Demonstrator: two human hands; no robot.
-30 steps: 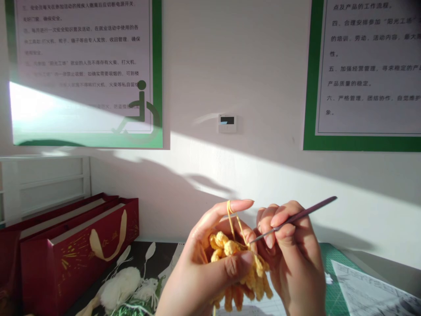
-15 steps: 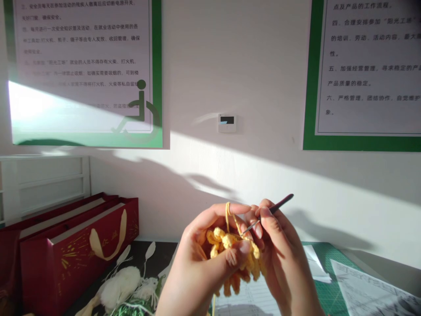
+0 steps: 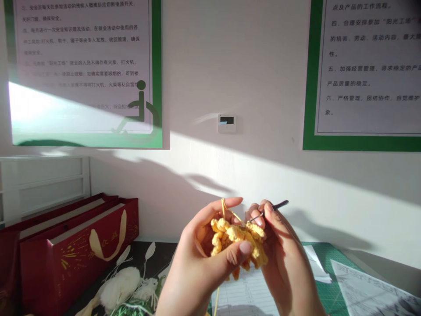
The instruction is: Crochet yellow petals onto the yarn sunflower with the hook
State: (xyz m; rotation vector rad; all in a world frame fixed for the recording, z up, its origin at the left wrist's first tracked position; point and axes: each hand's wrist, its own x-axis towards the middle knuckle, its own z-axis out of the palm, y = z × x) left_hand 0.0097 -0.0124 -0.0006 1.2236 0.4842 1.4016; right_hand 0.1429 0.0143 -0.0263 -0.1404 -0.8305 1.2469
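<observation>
Left hand: the left hand (image 3: 197,263) is closed on the piece, thumb across its front, index finger raised.
Right hand: the right hand (image 3: 287,263) pinches the hook between thumb and fingers.
Yellow piece: the yellow crocheted piece (image 3: 238,235) lies within the left hand's grip, so that hand is nearer; from the right hand's pinch it lies leftward and a little lower.
Hook: the hook (image 3: 279,205) has its long axis slanting from the handle end at upper right down leftward to the top edge of the piece. The tip is hard to make out, but it seems to be at the stitches.
Yarn: the yarn (image 3: 224,208) loops the left index finger and slants down rightward to that edge.
Below: printed paper (image 3: 246,296) is under the hands, with the green mat (image 3: 332,285) to the right.
Beyond: a red bag (image 3: 79,259) stands at left, before the wall (image 3: 263,158).
</observation>
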